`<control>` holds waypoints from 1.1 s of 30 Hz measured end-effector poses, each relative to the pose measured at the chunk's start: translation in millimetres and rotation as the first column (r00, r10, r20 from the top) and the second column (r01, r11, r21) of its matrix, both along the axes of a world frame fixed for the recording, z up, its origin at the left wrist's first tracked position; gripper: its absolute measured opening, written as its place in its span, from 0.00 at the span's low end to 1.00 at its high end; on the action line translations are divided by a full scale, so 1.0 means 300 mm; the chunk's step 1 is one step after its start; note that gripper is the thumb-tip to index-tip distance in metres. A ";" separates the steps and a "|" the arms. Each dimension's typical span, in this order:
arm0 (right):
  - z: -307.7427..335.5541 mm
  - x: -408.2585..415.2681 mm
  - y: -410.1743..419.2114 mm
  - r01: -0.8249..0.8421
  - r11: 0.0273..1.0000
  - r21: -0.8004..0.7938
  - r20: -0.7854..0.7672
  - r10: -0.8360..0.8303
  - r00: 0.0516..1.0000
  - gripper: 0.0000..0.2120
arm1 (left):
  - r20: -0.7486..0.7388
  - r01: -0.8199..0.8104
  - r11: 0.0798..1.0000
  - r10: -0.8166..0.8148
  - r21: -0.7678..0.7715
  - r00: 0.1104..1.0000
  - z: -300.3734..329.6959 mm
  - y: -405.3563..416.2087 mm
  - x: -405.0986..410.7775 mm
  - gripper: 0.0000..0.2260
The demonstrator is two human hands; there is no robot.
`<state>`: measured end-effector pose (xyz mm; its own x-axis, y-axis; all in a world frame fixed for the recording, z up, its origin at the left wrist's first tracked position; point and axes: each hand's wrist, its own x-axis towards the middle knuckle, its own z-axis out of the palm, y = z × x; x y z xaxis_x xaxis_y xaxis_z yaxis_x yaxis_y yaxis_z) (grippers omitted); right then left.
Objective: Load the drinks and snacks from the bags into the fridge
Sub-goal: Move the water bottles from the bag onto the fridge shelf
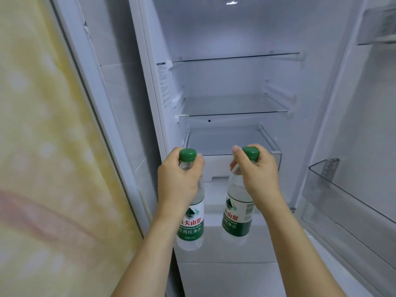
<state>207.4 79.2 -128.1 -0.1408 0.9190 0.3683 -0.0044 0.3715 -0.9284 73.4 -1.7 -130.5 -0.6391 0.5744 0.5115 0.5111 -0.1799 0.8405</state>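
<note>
I face the open fridge, its white walls lit from above, with two glass shelves (233, 114) that hold nothing. My left hand (179, 179) grips the neck of a clear water bottle (190, 224) with a green cap and green label. My right hand (255, 174) grips the neck of a second such bottle (236, 215). Both bottles hang upright in front of the fridge's lowest level, below a white drawer (222, 163). Whether their bases touch the white floor there I cannot tell. The bags are out of view.
The fridge door stands open on the right, with a clear door bin (347, 202) low down and another bin (379, 26) high up. A yellow patterned curtain (42, 146) hangs at the left beside a white panel.
</note>
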 end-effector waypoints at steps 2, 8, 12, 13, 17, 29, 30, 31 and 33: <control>0.004 -0.034 0.053 0.013 1.000 0.000 -0.008 -0.013 1.000 0.13 | 0.005 -0.004 1.000 0.004 0.025 1.000 0.002 0.061 -0.045 0.08; 0.016 -0.139 0.262 0.053 0.998 0.024 -0.080 -0.051 0.995 0.11 | -0.006 -0.013 0.995 0.014 0.097 1.000 0.029 0.249 -0.142 0.08; 0.038 -0.195 0.393 0.122 0.989 0.081 -0.221 -0.101 0.970 0.10 | -0.062 -0.015 0.989 0.024 0.148 0.998 0.062 0.376 -0.172 0.08; 0.040 -0.204 0.419 0.142 0.985 0.100 -0.257 -0.113 0.960 0.10 | -0.070 -0.019 0.987 0.031 0.161 0.997 0.068 0.407 -0.176 0.07; 0.018 -0.250 0.524 0.202 0.963 0.179 -0.337 -0.133 0.932 0.13 | -0.075 -0.109 0.959 0.133 0.260 0.988 0.051 0.528 -0.188 0.06; -0.127 -0.421 0.692 0.241 0.938 0.251 -0.388 -0.131 0.912 0.02 | -0.156 -0.117 0.875 0.213 0.469 0.965 -0.087 0.748 -0.317 0.05; -0.138 -0.427 0.700 0.225 0.942 0.248 -0.389 -0.116 0.914 0.04 | -0.161 -0.113 0.871 0.213 0.478 0.964 -0.098 0.760 -0.324 0.05; -0.149 -0.432 0.708 0.209 0.947 0.244 -0.392 -0.101 0.914 0.07 | -0.155 -0.111 0.869 0.210 0.483 0.965 -0.110 0.771 -0.329 0.05; -0.163 -0.439 0.719 0.163 0.956 0.245 -0.388 -0.057 0.920 0.09 | -0.127 -0.109 0.871 0.192 0.479 0.973 -0.128 0.787 -0.341 0.06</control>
